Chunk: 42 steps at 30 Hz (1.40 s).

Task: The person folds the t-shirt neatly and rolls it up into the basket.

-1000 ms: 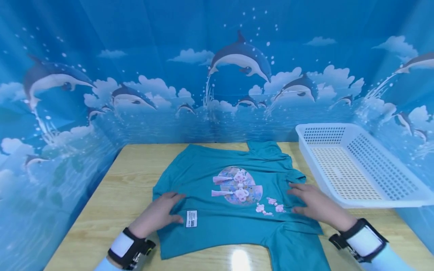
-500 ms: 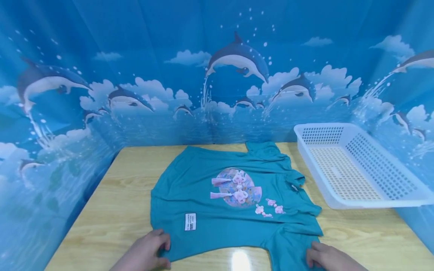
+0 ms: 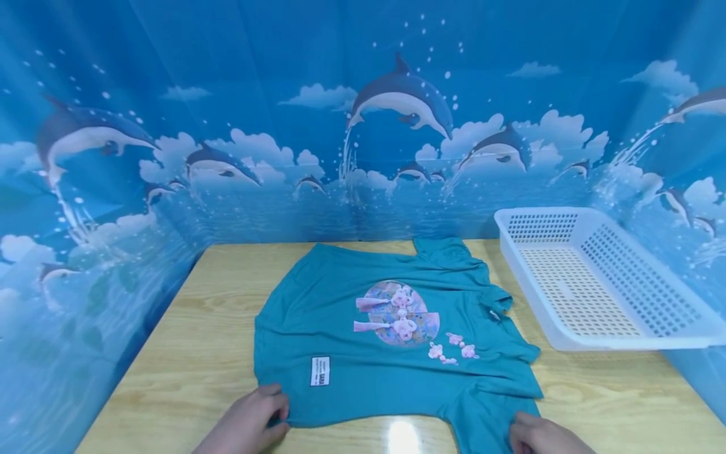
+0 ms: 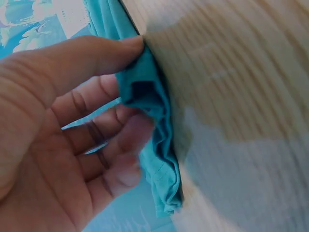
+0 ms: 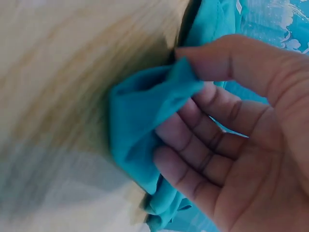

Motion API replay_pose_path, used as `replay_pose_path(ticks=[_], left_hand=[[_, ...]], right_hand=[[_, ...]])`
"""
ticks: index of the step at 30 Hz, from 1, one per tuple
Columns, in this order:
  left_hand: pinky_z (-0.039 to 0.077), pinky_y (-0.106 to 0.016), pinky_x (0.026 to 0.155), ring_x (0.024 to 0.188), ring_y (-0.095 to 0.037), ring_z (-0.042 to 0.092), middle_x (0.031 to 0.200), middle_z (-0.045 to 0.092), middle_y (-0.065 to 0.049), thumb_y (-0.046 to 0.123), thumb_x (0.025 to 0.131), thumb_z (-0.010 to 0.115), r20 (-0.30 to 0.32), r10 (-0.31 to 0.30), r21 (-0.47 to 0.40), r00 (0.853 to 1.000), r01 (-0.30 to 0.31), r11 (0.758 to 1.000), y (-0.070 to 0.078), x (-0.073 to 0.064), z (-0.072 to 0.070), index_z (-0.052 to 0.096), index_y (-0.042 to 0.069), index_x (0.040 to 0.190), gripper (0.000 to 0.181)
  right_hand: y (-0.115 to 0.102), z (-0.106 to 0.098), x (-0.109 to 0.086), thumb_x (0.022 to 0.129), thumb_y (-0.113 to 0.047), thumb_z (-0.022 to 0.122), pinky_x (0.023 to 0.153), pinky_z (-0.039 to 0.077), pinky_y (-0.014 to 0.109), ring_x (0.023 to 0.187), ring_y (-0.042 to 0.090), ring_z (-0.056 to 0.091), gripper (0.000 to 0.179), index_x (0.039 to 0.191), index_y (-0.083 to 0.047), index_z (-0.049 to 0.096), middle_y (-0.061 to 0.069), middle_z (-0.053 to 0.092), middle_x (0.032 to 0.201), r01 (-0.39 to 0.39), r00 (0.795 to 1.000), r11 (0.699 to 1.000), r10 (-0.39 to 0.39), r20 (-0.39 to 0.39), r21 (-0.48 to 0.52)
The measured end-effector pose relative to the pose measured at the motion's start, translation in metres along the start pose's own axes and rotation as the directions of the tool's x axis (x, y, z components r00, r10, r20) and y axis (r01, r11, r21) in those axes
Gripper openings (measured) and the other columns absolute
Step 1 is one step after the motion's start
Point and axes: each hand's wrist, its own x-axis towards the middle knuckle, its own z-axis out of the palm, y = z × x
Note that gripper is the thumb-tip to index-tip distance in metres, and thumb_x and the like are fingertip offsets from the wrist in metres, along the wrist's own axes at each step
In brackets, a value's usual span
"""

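Note:
A teal T-shirt [image 3: 351, 296] lies spread sideways on the wooden table, its hem to the left and its collar and sleeves to the right. It carries a round floral print and a small white label. At the shirt's near left corner my left hand [image 3: 252, 416] pinches the hem; the left wrist view shows thumb and fingers on the bunched cloth [image 4: 140, 82]. My right hand [image 3: 541, 435] grips the near sleeve at the bottom of the head view. Close up in the right wrist view, a fold of the sleeve [image 5: 135, 121] sits between thumb and fingers.
To the right stands a white plastic basket [image 3: 524, 277] with perforated sides, near the collar end of the shirt. A blue curtain [image 3: 272, 75] printed with dolphins hangs behind and at both sides of the wooden table [image 3: 187, 334].
Both hands have come from over the shirt down to its near edge and taken hold of hem corner and sleeve. The near hem corner has shifted slightly away from me.

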Motion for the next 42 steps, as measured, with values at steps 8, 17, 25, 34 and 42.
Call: replay_pose_path(ticks=[8, 17, 25, 34, 42], left_hand=[[0.039, -0.024, 0.055, 0.065, -0.002, 0.045, 0.073, 0.052, 0.012, 0.013, 0.083, 0.069, -0.092, 0.045, -0.012, 0.995, -0.046, 0.999, 0.012, -0.009, -0.018, 0.060, 0.020, 0.078, 0.012], [0.042, -0.020, 0.054, 0.065, 0.003, 0.046, 0.079, 0.056, 0.010, 0.005, 0.084, 0.062, -0.241, 0.133, -0.030, 0.961, -0.145, 0.989, 0.027, -0.023, -0.037, 0.063, 0.013, 0.088, 0.009], [0.042, -0.020, 0.055, 0.066, 0.002, 0.045, 0.080, 0.051, 0.006, 0.000, 0.086, 0.060, -0.171, 0.147, -0.122, 0.974, -0.169, 0.978, 0.028, -0.028, -0.046, 0.055, 0.017, 0.090, 0.018], [0.046, -0.022, 0.059, 0.074, 0.005, 0.051, 0.085, 0.062, 0.013, 0.013, 0.087, 0.067, -0.118, 0.206, -0.071, 0.971, -0.216, 0.974, 0.021, -0.038, -0.054, 0.066, 0.020, 0.093, 0.009], [0.042, -0.020, 0.056, 0.064, 0.006, 0.046, 0.077, 0.060, 0.016, 0.017, 0.091, 0.063, -0.066, 0.283, -0.155, 0.957, -0.290, 0.945, 0.018, -0.038, -0.063, 0.069, 0.018, 0.091, 0.006]], right_hand=[[-0.012, -0.038, 0.002, 0.084, -0.003, 0.058, 0.054, 0.031, 0.021, 0.066, -0.005, 0.035, 0.021, 0.091, -0.023, 0.058, -0.016, 0.042, 0.080, -0.221, 0.972, 0.975, 0.220, 0.078, 0.008], [-0.025, -0.057, 0.006, 0.078, 0.011, 0.059, 0.055, 0.024, 0.018, 0.070, -0.008, 0.033, 0.043, 0.080, -0.029, 0.047, -0.020, 0.036, 0.082, -0.054, 0.968, 0.988, 0.015, -0.250, -0.148], [-0.037, -0.075, 0.007, 0.095, -0.001, 0.049, 0.054, 0.023, 0.023, 0.062, -0.007, 0.033, 0.030, 0.082, -0.028, 0.047, -0.019, 0.034, 0.073, -0.178, 0.980, 0.982, 0.170, -0.104, -0.065], [-0.051, -0.087, 0.002, 0.097, -0.019, 0.055, 0.050, 0.023, 0.021, 0.056, -0.008, 0.030, 0.025, 0.078, -0.028, 0.042, -0.019, 0.030, 0.067, -0.177, 0.980, 0.984, 0.175, -0.095, -0.012], [-0.055, -0.097, 0.008, 0.097, -0.022, 0.056, 0.049, 0.024, 0.022, 0.053, -0.006, 0.027, 0.027, 0.075, -0.025, 0.041, -0.016, 0.025, 0.064, -0.237, 0.968, 0.970, 0.231, -0.098, -0.048]])
